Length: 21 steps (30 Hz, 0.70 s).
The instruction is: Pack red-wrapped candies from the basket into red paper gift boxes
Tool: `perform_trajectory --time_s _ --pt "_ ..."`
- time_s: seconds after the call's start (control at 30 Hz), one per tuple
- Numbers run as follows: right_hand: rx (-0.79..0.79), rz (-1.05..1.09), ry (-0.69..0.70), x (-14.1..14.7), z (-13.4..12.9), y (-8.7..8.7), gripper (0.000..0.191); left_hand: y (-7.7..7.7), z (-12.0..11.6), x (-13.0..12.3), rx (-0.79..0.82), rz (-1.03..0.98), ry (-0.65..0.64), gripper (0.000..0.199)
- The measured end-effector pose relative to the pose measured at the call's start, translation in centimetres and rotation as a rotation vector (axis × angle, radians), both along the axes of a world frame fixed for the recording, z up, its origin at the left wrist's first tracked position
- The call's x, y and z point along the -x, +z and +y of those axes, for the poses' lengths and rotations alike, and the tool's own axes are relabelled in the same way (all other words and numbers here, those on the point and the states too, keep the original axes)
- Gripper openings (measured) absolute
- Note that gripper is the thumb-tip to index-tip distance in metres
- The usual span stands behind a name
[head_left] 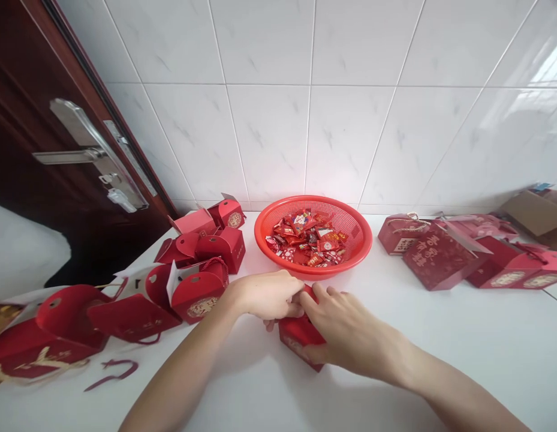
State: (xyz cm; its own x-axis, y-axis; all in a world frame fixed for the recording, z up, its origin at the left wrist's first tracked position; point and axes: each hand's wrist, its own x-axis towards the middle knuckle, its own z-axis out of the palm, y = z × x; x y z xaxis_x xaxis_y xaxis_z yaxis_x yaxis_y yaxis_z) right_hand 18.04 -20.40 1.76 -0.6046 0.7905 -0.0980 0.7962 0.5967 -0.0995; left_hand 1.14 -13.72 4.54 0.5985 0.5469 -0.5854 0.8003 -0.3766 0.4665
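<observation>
White marbled tiles cover the wall (pixel 264 132) behind a red plastic colander basket, the landmark for every place given here. Below and all round the basket (pixel 364 237) spreads a smooth white tabletop (pixel 242 390). Well to the basket's left, a dark reddish-brown door (pixel 21 108) stands at a slant. Between door and basket, a cluster of open red gift boxes (pixel 138 318) curves toward the viewer, several with flaps up and some with gold emblems. To the basket's right sits a second group, patterned gift boxes (pixel 444 255) in red and darker red; one has a twisted cream rope handle. Farther right, at the edge of view, is a brown cardboard carton (pixel 536 216).

Just in front of the basket, on its near side, is one red gift box (pixel 300 337), set at an angle on the table. The person's right hand (pixel 341 321) grips it, fingers over the top and thumb on the near side. The left hand (pixel 273 294) bends its fingers at the box's far left edge; its fingertips are partly hidden, so whether it pinches anything cannot be told.

Left of the basket, the door bears a silver lever handle (pixel 71 157) with keys (pixel 119 197) hanging below, and a loose burgundy ribbon (pixel 114 377) lies on the table. Inside the basket are small sweets (pixel 328 245) in mostly red wrappers.
</observation>
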Motion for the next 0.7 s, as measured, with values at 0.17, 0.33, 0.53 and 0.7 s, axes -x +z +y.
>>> perform_trajectory --time_s 0.17,0.33,0.53,0.7 --pt "0.020 -0.001 -0.123 -4.9 -0.9 0.6 0.035 0.8 -0.3 0.8 -0.114 0.020 0.020 0.025" --pt "0.001 0.057 -0.443 -11.4 -1.3 1.0 0.029 1.9 -0.4 1.6 -0.174 0.015 0.031 0.025" --pt "-0.153 0.225 -0.886 -16.3 1.8 -1.1 0.029 2.4 -0.6 1.8 -0.234 0.018 0.033 0.030" --pt "-0.346 0.183 -0.980 -17.7 4.5 -3.8 0.024 2.9 -1.1 1.8 -0.234 0.062 0.062 0.033"
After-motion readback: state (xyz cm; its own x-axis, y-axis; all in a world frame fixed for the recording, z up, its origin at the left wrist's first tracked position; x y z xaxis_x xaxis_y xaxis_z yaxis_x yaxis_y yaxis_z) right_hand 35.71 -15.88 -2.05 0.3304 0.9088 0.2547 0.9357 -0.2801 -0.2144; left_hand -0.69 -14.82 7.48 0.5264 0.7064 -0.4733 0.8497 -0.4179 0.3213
